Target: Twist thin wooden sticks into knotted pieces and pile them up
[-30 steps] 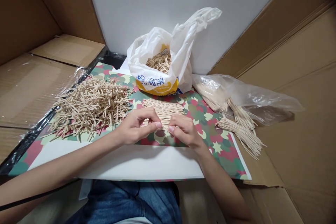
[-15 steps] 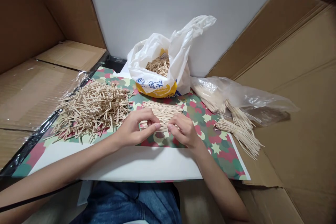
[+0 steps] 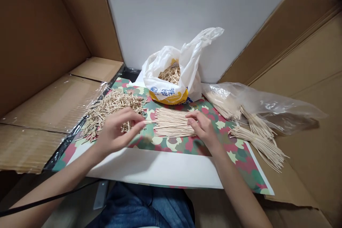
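A flat layer of thin straight wooden sticks lies on a camouflage-patterned sheet. My left hand is off the layer's left end, thumb and fingers pinched on one thin stick that points toward it. Just behind that hand spreads a heap of short bent stick pieces. My right hand rests on the layer's right end with its fingers laid over the sticks, holding nothing that I can see.
A white plastic bag with more short pieces stands at the back. To the right lie a clear plastic bag of sticks and tied stick bundles. Cardboard walls close in both sides. A white board edge is nearest me.
My hands, pinched together over the sticks before, have parted: the left drew back left with a stick, the right slid to the layer's right end. The view shifted left.
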Demonstrator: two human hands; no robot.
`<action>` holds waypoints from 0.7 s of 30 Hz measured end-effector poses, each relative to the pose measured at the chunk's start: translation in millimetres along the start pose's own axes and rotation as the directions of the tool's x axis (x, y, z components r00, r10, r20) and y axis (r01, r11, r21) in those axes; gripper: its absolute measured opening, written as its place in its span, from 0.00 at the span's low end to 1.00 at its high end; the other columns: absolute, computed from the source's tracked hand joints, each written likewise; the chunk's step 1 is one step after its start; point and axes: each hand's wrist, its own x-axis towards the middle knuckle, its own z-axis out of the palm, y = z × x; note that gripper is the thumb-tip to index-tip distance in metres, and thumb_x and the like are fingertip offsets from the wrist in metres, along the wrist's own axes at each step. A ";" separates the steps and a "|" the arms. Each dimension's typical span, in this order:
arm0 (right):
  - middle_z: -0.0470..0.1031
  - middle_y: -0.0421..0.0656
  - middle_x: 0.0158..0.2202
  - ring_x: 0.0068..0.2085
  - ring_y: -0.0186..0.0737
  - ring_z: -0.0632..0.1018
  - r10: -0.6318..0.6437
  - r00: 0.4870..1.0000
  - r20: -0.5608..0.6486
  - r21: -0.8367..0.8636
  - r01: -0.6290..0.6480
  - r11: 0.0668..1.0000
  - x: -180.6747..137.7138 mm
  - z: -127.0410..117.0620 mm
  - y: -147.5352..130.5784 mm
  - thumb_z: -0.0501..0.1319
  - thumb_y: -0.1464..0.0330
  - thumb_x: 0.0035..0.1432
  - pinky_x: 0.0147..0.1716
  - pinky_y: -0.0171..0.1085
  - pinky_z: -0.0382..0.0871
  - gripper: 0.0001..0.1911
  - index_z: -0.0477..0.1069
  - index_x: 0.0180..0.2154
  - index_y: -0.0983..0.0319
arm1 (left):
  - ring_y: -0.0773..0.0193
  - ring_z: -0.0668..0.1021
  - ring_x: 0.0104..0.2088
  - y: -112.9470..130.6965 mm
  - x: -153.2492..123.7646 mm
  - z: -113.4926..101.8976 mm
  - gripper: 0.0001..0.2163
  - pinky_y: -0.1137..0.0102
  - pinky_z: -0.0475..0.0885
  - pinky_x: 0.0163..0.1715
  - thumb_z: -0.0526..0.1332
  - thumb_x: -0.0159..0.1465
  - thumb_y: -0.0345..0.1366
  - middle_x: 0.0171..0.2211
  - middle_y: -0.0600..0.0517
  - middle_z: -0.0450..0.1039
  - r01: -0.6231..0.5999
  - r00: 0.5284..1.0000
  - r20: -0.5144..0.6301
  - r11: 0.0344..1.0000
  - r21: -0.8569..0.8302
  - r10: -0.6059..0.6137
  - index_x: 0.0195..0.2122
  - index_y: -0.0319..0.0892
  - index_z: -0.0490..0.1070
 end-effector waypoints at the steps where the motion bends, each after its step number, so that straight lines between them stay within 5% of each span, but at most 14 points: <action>1: 0.69 0.42 0.31 0.35 0.39 0.72 -0.011 1.000 0.002 -0.017 0.011 1.000 0.7 -1.4 0.6 0.49 0.66 0.61 0.36 0.38 0.63 0.08 0.65 0.35 0.60 | 0.69 0.69 0.27 -6.3 -1.6 -14.5 0.03 0.71 0.65 0.27 0.61 0.56 0.30 0.27 0.54 0.68 -0.002 0.998 -0.055 0.998 0.063 0.006 0.32 0.43 0.70; 4: 0.69 0.42 0.32 0.36 0.40 0.71 -0.040 0.999 0.037 -0.081 0.043 0.996 5.6 -5.9 3.3 0.50 0.67 0.60 0.38 0.38 0.62 0.07 0.64 0.35 0.60 | 0.69 0.69 0.29 -28.7 -4.5 -61.8 0.08 0.71 0.64 0.31 0.62 0.55 0.33 0.31 0.56 0.66 -0.023 0.967 -0.226 0.921 0.388 0.119 0.37 0.46 0.70; 7: 0.68 0.43 0.34 0.37 0.40 0.70 -0.028 0.997 0.072 -0.144 0.038 0.989 15.1 -7.5 6.7 0.51 0.70 0.57 0.38 0.39 0.61 0.05 0.63 0.36 0.60 | 0.70 0.69 0.34 -42.2 -1.2 -92.3 0.14 0.72 0.62 0.39 0.58 0.57 0.40 0.35 0.56 0.61 0.005 0.997 -0.067 0.783 0.622 0.046 0.44 0.44 0.68; 9: 0.67 0.43 0.32 0.36 0.41 0.68 -0.036 0.995 0.090 -0.206 0.054 0.977 22.2 -5.5 9.8 0.51 0.75 0.52 0.36 0.38 0.60 0.05 0.62 0.32 0.61 | 0.67 0.69 0.36 -40.4 5.8 -89.7 0.18 0.70 0.61 0.41 0.59 0.56 0.44 0.36 0.55 0.61 0.000 0.998 -0.045 0.768 0.640 0.038 0.46 0.42 0.66; 12: 0.63 0.41 0.23 0.33 0.41 0.66 -0.081 0.994 0.069 -0.273 0.097 0.957 29.2 1.7 16.5 0.50 0.79 0.44 0.32 0.38 0.58 0.08 0.58 0.21 0.60 | 0.63 0.70 0.37 -27.6 21.5 -48.4 0.15 0.69 0.63 0.37 0.59 0.58 0.39 0.37 0.50 0.64 -0.087 0.992 0.123 0.828 0.553 0.022 0.44 0.39 0.66; 16: 0.61 0.41 0.19 0.31 0.41 0.64 -0.133 0.991 0.008 -0.328 0.128 0.936 27.2 10.8 28.1 0.49 0.80 0.40 0.30 0.38 0.56 0.09 0.54 0.18 0.60 | 0.63 0.69 0.30 -20.4 38.8 30.8 0.07 0.69 0.60 0.30 0.52 0.60 0.33 0.28 0.50 0.67 -0.419 0.841 0.526 0.767 0.485 0.126 0.29 0.39 0.68; 21: 0.61 0.41 0.19 0.30 0.40 0.64 -0.113 0.993 -0.023 -0.280 0.102 0.955 21.7 10.8 39.5 0.48 0.81 0.39 0.30 0.37 0.57 0.10 0.54 0.18 0.60 | 0.62 0.70 0.28 -32.7 41.0 73.3 0.05 0.67 0.58 0.27 0.54 0.57 0.33 0.27 0.50 0.68 -0.454 0.783 0.616 0.753 0.476 0.083 0.27 0.39 0.67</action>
